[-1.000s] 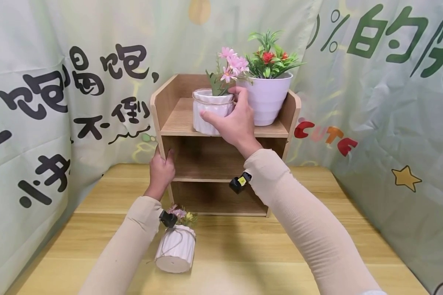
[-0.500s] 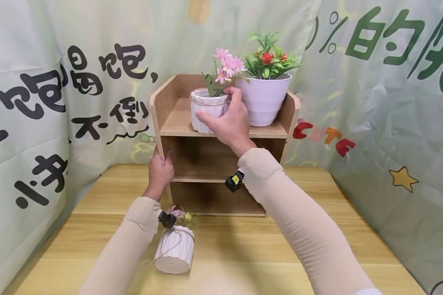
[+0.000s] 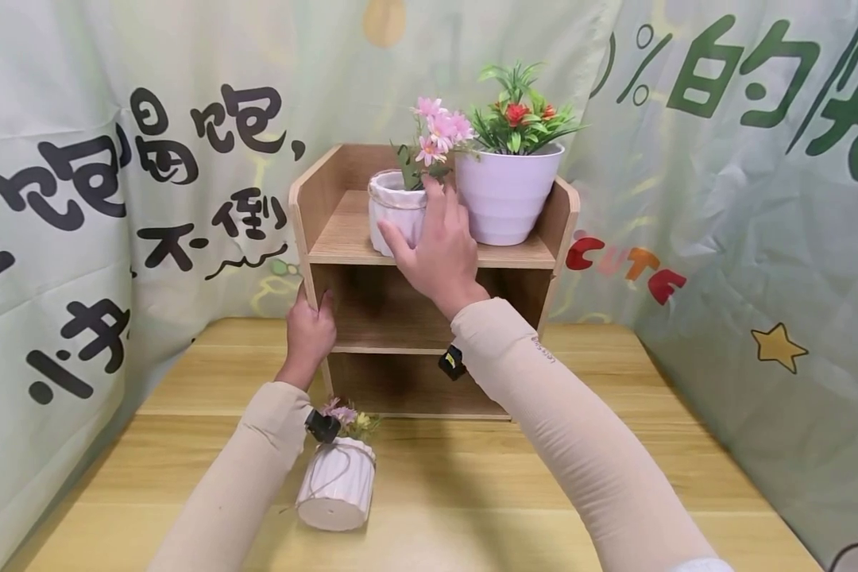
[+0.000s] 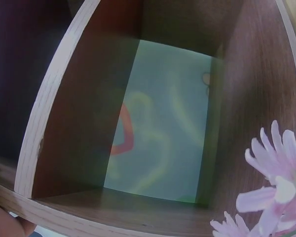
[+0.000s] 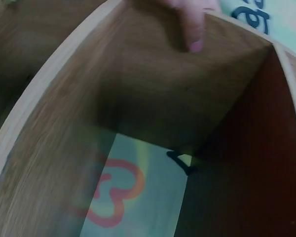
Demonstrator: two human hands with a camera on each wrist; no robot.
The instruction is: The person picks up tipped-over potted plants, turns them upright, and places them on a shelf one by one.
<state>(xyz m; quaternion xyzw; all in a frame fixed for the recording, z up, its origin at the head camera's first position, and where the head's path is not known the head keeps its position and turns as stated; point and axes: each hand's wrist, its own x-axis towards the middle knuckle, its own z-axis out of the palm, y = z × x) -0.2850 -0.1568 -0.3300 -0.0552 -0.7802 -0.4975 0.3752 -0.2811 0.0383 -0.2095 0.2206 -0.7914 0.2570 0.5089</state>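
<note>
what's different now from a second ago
The right hand has loosened its curled hold on the pink-flowered pot; its fingers have straightened beside it, though whether they still touch is unclear. Unchanged: the left hand gripping the shelf, the red-flowered pot on top, the tipped pot on the table.

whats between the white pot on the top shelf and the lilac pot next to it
In the head view, the right hand shows between the white pot and the lilac pot, hiding most of the gap; pink flowers show above it.

Bright head view, dim wrist views (right blurred), shadowed table (image 3: 429,488).
</note>
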